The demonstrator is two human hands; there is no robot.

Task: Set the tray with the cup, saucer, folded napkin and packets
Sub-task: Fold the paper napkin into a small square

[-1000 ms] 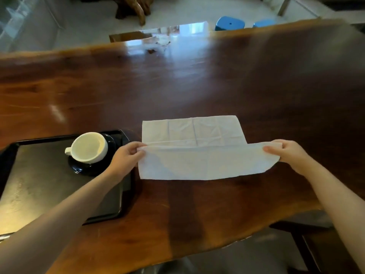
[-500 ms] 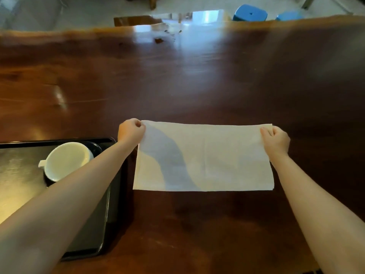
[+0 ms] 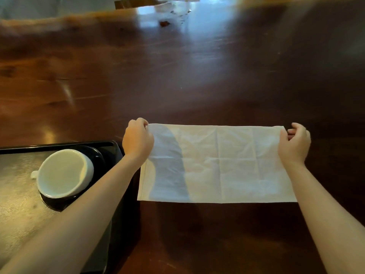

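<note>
A white napkin (image 3: 217, 165), folded in half into a wide rectangle, lies flat on the dark wooden table (image 3: 177, 76). My left hand (image 3: 137, 140) pinches its far left corner. My right hand (image 3: 295, 144) pinches its far right corner. Left of the napkin sits a black tray (image 3: 118, 224). A white cup (image 3: 63, 173) stands on a black saucer (image 3: 96, 155) in the tray's far right part. My left forearm crosses over the tray's right rim. No packets are in view.
The table stretches far ahead and to both sides, with a bright window glare (image 3: 167, 18) near its far edge. Its near edge lies below the frame.
Both hands carried the napkin's near edge over to the far edge, folding it in half. The hands now rest at the far corners, and the view has moved closer.
</note>
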